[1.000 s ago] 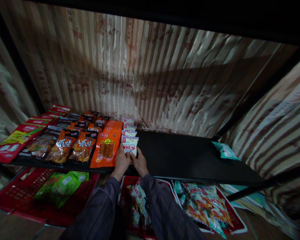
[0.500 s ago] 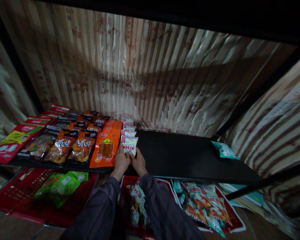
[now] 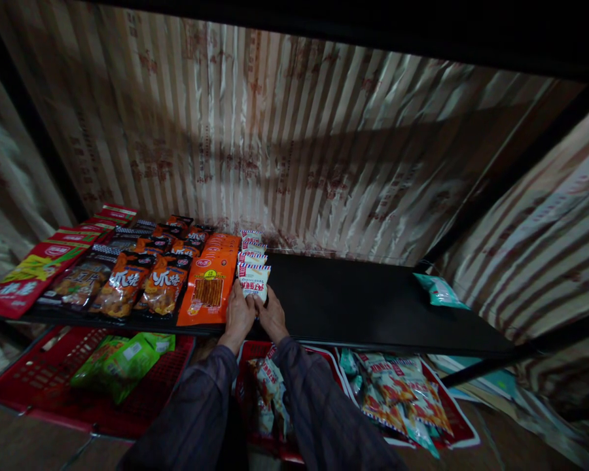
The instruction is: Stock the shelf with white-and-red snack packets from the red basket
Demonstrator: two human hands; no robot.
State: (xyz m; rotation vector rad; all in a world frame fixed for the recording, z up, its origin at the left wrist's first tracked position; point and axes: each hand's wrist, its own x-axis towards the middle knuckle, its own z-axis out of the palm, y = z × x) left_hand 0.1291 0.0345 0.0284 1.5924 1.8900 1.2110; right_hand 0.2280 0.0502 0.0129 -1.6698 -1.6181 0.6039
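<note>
Both hands are at the front edge of the black shelf [image 3: 343, 301]. Between them is a white snack packet [image 3: 253, 280] with a striped top edge and red lettering. My left hand [image 3: 239, 314] is closed on its left side, beside an orange packet [image 3: 207, 288]. On the packet's lower right side, my right hand [image 3: 271, 315] is closed too. Several matching white packets [image 3: 252, 247] stand in a row behind it. The lower part of the held packet is hidden by the fingers.
Left on the shelf lie black-and-orange packets [image 3: 163, 284] and red packets [image 3: 24, 278]. A teal packet [image 3: 440, 291] rests at the right end. Below stand a red basket [image 3: 10, 386] with green packets and red-and-white baskets [image 3: 466, 428] with more snacks.
The view has shifted very slightly. Both hands remain on the white packet in nearly the same place.
</note>
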